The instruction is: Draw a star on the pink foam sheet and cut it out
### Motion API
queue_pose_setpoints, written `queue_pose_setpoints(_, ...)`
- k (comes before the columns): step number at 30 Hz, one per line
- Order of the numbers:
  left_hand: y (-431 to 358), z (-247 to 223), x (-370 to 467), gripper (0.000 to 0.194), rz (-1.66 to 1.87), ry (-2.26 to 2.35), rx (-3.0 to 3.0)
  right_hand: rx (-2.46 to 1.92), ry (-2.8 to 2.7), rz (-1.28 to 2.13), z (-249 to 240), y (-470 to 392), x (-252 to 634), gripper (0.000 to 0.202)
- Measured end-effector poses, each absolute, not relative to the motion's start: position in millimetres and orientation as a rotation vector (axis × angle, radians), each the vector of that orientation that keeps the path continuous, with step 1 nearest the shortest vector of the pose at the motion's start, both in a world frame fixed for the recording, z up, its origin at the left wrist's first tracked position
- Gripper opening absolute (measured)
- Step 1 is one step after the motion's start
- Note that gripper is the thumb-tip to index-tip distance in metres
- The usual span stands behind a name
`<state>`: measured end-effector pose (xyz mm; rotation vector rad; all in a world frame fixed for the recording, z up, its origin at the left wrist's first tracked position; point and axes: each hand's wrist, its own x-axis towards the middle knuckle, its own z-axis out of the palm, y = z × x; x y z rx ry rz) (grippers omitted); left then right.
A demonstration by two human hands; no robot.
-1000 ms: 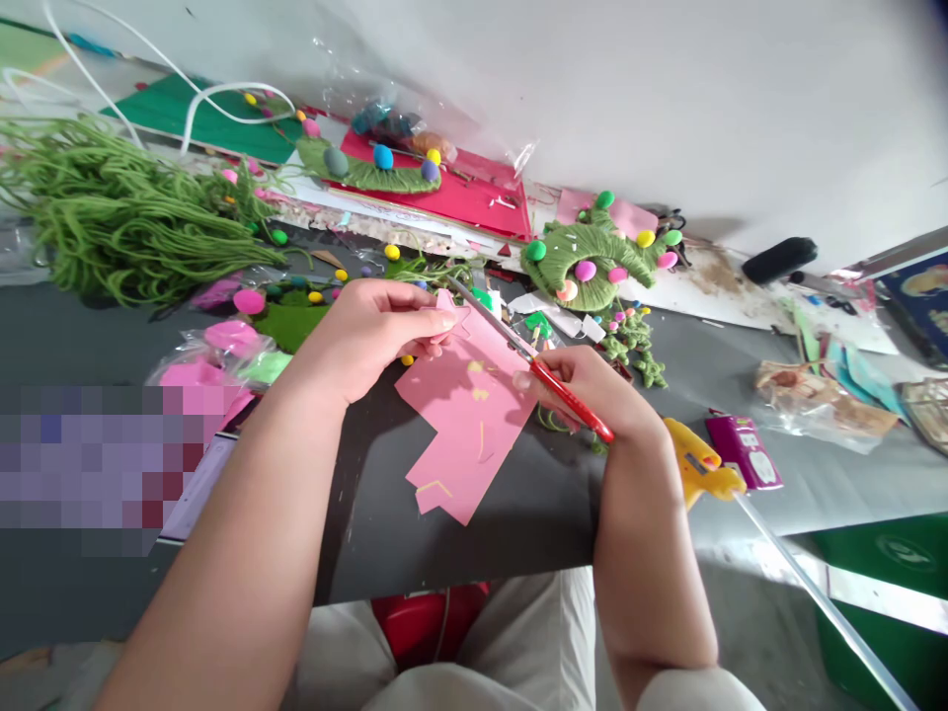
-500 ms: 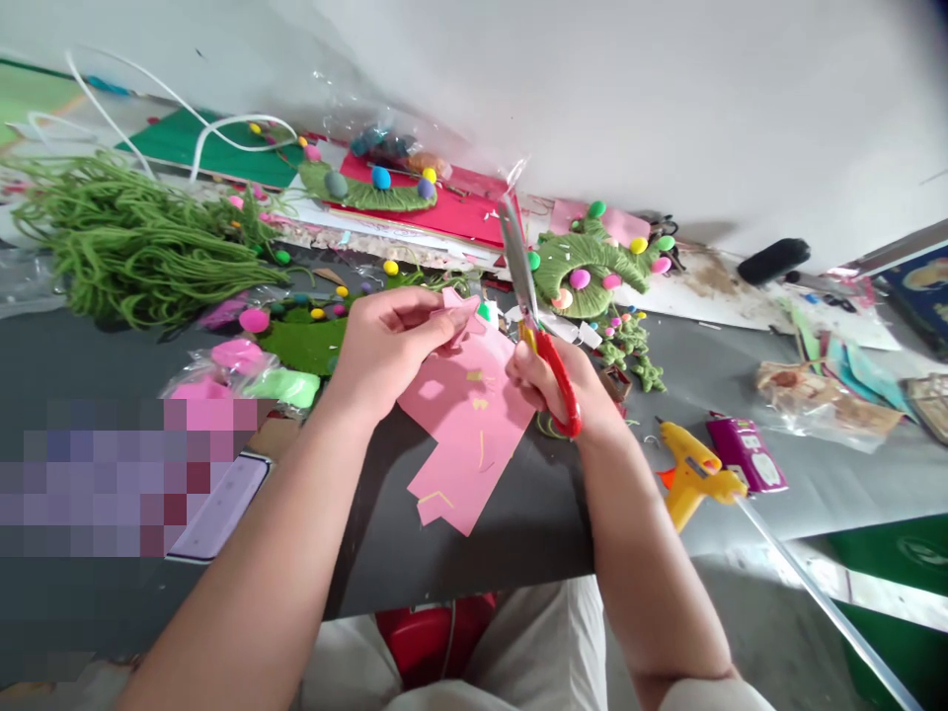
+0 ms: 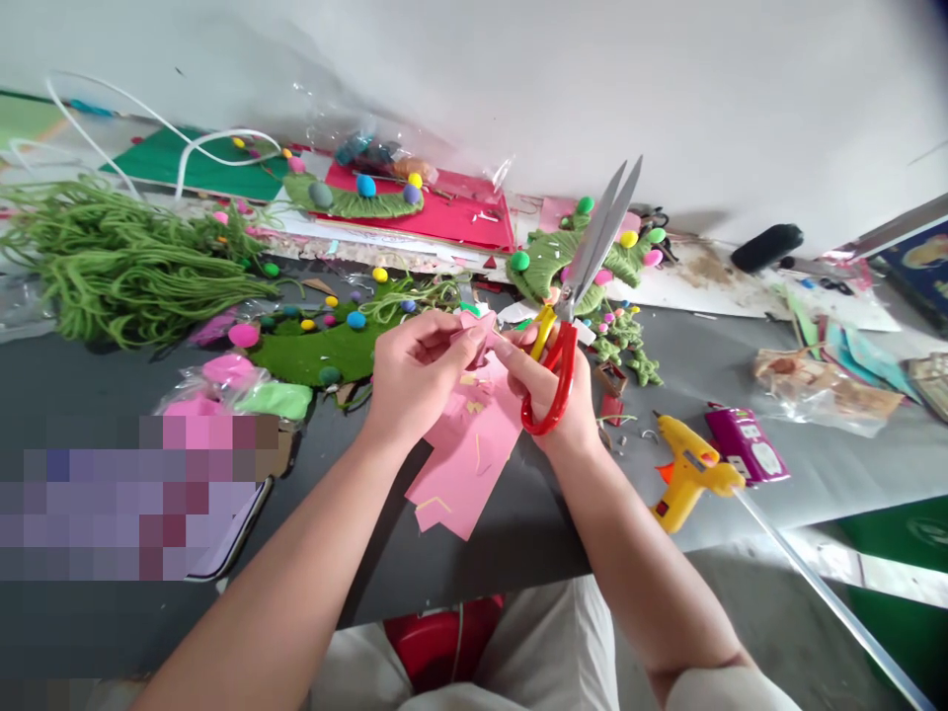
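My left hand pinches a small pink cut-out with pointed corners between thumb and fingers. Close beside it, my right hand grips a pair of scissors with red and yellow handles. The blades point up and away from me, slightly apart. My right thumb and fingertip reach the edge of the cut-out. Beneath both hands lies a larger pink sheet with an irregular outline and several thin yellowish scraps on it.
Green yarn is heaped at the left, near a green felt piece with pom-poms. Yarn-wrapped shapes lie behind my hands. At the right are a yellow glue gun, its clear stick, and a purple box.
The scissors have tilted to the right, their blades swinging away from the cut-out. My right hand has come in to meet the left hand at the small pink piece.
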<state>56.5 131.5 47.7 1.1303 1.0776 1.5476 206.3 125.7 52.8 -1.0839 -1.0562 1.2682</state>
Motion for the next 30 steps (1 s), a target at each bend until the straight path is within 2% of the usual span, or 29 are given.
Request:
queue_pose_setpoints(5, 128.8, 49.0, 54.6, 0.015, 1.423, 1.026, 1.138, -0.970, -0.995, 1.291, 52.2, 129.7, 210.2, 0.035)
queue_pose_setpoints(18, 130.0, 52.8, 44.0, 0.016, 1.042, 0.988, 1.078, -1.142, -1.149, 1.323, 56.9, 140.2, 228.6, 0.030)
queue_pose_setpoints(21, 131.4, 51.0, 43.6, 0.016, 1.134, 1.064, 1.087, -1.208, -1.200, 1.268, 57.9, 140.2, 229.7, 0.030)
queue_pose_setpoints(30, 140.7, 50.0, 39.6, 0.008, 1.653, 1.024, 0.852, -1.319, -1.661, 1.342, 63.9, 133.8, 228.8, 0.049)
